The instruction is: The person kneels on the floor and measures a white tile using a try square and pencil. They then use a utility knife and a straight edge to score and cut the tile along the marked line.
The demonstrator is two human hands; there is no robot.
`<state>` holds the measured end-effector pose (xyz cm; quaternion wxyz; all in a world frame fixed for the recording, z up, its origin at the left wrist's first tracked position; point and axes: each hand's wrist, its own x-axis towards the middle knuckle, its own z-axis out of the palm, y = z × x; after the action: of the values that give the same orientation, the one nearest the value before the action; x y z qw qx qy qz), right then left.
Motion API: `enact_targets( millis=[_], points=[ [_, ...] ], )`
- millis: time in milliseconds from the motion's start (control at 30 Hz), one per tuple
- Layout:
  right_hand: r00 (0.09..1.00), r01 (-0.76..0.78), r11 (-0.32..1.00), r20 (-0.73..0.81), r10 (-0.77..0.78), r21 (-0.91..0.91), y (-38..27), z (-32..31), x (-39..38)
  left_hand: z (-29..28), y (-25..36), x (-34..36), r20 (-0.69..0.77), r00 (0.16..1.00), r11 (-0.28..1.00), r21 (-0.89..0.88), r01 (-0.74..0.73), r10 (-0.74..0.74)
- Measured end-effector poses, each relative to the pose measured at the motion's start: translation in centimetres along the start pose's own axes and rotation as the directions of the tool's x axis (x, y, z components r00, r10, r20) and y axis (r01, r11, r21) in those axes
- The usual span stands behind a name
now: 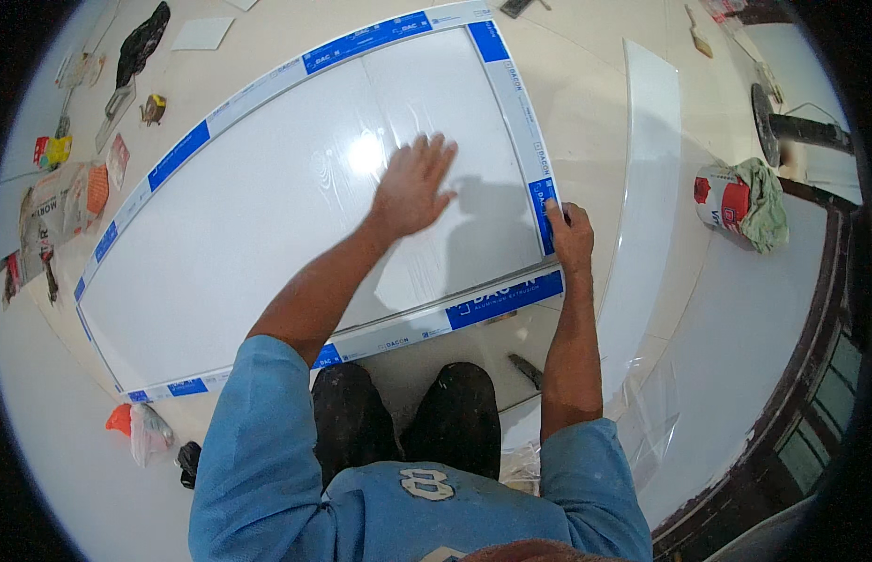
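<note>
A large white panel lies on the floor before my knees, bordered by a frame wrapped in blue-and-white protective film. My left hand is open, fingers apart, over the panel's glossy, faintly grained surface; it appears to rest on it. My right hand holds the frame's right side near its lower right corner, fingers curled at the edge.
A long white strip lies to the right, beside a can with a green cloth. A tape measure, crumpled sack, plastic bags, brush and dark tool lie around the panel.
</note>
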<state>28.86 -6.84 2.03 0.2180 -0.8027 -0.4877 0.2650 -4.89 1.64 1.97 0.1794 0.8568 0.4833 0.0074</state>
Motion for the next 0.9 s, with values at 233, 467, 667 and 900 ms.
enact_targets(
  millis=[233,467,667,900],
  points=[
    [0.962,0.041,0.909,-0.23,-0.148,-0.414,6.5,-0.3,4.0,-2.5,-6.8,5.5,-0.096,0.984,0.971,0.172,0.165,-0.15],
    [0.955,0.059,0.834,-0.213,-0.207,-0.549,8.8,1.0,3.9,-2.3,-7.8,4.6,-0.058,0.988,0.972,0.183,0.15,-0.141],
    [0.925,0.117,0.822,-0.241,-0.295,-0.557,8.2,1.0,4.0,-4.2,-8.1,4.0,-0.064,0.996,0.985,0.157,0.075,-0.066],
    [0.922,0.118,0.796,-0.232,-0.31,-0.594,8.2,0.9,4.0,-7.2,-19.4,11.6,-0.402,0.907,0.875,0.386,0.291,-0.125]
  ],
)
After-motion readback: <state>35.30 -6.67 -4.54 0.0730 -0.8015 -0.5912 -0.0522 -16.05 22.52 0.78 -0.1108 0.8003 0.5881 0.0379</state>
